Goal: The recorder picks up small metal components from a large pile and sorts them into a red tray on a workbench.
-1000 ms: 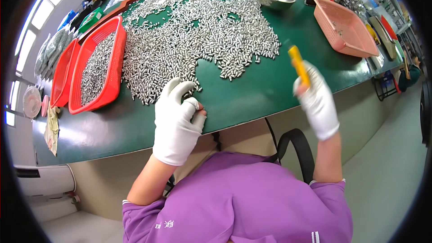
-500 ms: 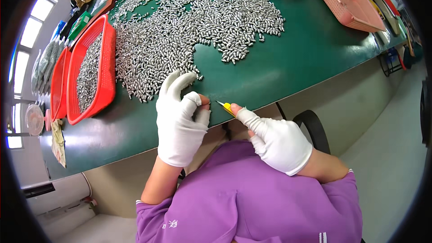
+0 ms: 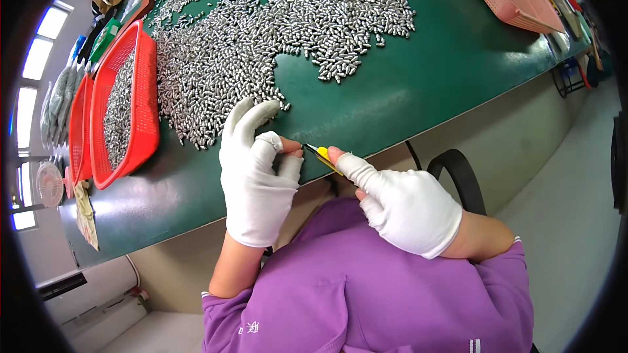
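My left hand (image 3: 258, 180), in a white glove with bare thumb and forefinger tips, is closed in a pinch. What sits between those fingertips is too small to make out. My right hand (image 3: 409, 206), gloved the same way, grips a slim yellow and black knife (image 3: 324, 156). Its narrow tip reaches to the pinched fingertips of my left hand, just above the table's front edge. Beyond my left hand spreads a large pile of small silvery metal parts (image 3: 242, 52) on the green table (image 3: 405, 108).
A red plastic basket (image 3: 145, 104) of the same metal parts stands at the left, against another red basket (image 3: 80, 127). At the far right is a pink basket (image 3: 510, 0). A small pink fan (image 3: 50, 184) and a cloth strip (image 3: 86, 216) are near the left edge.
The knife tip has come left to my left fingertips; before, a small gap lay between them. Both hands stay in nearly the same pose, and the view has shifted slightly.
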### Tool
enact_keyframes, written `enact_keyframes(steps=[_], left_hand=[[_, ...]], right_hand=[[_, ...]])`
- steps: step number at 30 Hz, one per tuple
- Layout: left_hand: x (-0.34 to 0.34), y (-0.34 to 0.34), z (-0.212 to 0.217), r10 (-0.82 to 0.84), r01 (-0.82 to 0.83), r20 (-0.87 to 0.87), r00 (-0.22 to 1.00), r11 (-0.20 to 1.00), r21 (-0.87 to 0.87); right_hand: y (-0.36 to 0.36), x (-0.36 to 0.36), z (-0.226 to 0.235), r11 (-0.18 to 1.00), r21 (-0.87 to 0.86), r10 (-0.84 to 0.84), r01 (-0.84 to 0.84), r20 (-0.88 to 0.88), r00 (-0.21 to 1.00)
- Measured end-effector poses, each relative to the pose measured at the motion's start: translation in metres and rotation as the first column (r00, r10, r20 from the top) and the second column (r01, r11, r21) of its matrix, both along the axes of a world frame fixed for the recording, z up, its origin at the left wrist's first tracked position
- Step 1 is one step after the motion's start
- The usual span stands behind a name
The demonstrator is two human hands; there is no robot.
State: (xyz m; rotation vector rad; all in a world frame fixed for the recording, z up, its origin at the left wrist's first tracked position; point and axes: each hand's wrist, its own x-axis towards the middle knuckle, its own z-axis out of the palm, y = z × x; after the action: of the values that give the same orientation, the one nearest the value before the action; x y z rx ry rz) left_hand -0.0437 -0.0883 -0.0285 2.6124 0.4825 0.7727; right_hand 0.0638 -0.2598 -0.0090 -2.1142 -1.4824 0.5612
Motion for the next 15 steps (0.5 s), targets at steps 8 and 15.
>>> enact_keyframes(steps=[8,15], left_hand=[[0.001,0.000,0.004,0.017,-0.019,-0.046,0.999,0.998,-0.058],[0.002,0.000,0.003,0.001,-0.001,-0.010,1.000,1.000,-0.031]], right_hand=[[0.006,0.014,0.020,0.986,-0.106,0.133,-0.130,0.020,0.991],[0.007,0.014,0.024,0.978,-0.162,0.150,-0.133,0.102,0.983]])
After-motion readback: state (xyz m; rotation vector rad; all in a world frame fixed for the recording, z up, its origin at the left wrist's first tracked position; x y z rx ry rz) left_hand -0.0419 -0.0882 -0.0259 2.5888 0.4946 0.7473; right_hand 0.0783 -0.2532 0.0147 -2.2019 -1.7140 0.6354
